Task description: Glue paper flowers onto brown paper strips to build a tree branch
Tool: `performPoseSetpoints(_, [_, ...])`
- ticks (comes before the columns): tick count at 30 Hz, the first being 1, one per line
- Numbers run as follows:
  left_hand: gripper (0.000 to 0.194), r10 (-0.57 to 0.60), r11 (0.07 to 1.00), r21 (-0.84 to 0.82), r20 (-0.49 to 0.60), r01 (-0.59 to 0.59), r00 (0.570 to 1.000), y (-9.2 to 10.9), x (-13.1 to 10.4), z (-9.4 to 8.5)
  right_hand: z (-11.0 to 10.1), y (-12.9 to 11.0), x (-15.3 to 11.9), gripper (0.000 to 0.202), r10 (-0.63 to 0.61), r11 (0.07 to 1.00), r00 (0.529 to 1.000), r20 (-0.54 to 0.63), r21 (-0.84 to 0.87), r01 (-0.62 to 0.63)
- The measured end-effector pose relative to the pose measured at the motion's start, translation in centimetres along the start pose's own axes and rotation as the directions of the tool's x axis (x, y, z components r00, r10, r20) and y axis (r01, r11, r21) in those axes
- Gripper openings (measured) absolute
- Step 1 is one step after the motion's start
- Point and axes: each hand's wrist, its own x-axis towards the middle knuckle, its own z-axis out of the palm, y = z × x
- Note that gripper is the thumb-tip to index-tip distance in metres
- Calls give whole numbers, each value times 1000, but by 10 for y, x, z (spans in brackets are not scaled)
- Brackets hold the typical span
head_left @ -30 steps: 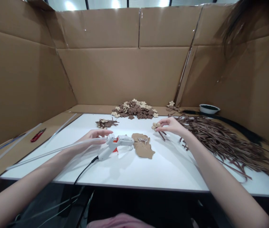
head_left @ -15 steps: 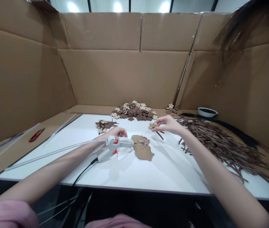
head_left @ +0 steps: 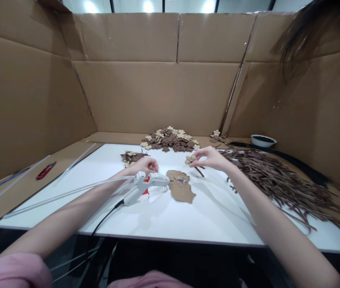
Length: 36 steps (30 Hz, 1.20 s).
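My right hand (head_left: pixel 208 157) pinches a pale flower-shaped piece (head_left: pixel 191 160) between thumb and fingertips, above the white board. Dark brown strips (head_left: pixel 199 172) hang just below that flower. My left hand (head_left: pixel 146 164) is curled closed behind the glue gun; whatever its fingers hold, if anything, is hidden. The white glue gun (head_left: pixel 149 182) with an orange trigger stands in front of my left wrist. Its nozzle points right, toward a ragged brown cardboard scrap (head_left: pixel 180 188) with dried glue on it. Beside my left hand lies a small heap of strips with flowers (head_left: pixel 131 157).
A large pile of brown and pale flower pieces (head_left: pixel 170 141) lies at the back. Many brown strips (head_left: pixel 272 176) spread over the right side, near a white bowl (head_left: pixel 263 141) with dark contents. A red cutter (head_left: pixel 45 171) lies far left. Cardboard walls (head_left: pixel 158 96) surround the board.
My right hand has moved slightly left, carrying the flower and the strips with it. My left hand has shifted a little left and up, with its fingers curled in more.
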Motion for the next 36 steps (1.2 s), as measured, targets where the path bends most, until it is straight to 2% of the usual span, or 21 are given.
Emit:
performPoseSetpoints(4, [29, -60, 973, -224, -29, 52, 998, 9, -12, -10, 1, -3, -5, 32, 18, 999, 1000, -23, 41, -17])
performPoseSetpoints(7, [32, -72, 900, -430, 16, 72, 997, 11, -23, -16, 4, -3, -12, 34, 40, 996, 998, -38, 76, -37])
performPoseSetpoints(12, [31, -34, 809, -580, 116, 95, 993, 4, -29, -12, 5, 8, -16, 33, 37, 996, 999, -22, 79, -36])
performPoseSetpoints(19, [29, 25, 751, -653, 185, 104, 982, 22, -28, 4, 5, 21, -15, 39, 77, 989, 997, -19, 126, -74])
performPoseSetpoints(22, [28, -10, 729, -670, 196, 142, 981, 29, -32, 5, 6, 22, -16, 40, 102, 985, 995, -16, 142, -98])
performPoseSetpoints(27, [31, -64, 744, -642, 209, 186, 976, 35, -38, 0, 7, 20, -17, 42, 110, 980, 994, -17, 168, -105])
performPoseSetpoints(31, [35, -22, 750, -651, 151, 116, 988, 26, -33, -1, 7, 16, -19, 40, 83, 981, 996, -26, 176, -77])
performPoseSetpoints(36, [36, -57, 761, -649, -84, -12, 995, 14, -27, -3, 10, 8, -19, 44, 108, 969, 992, -69, 228, -90])
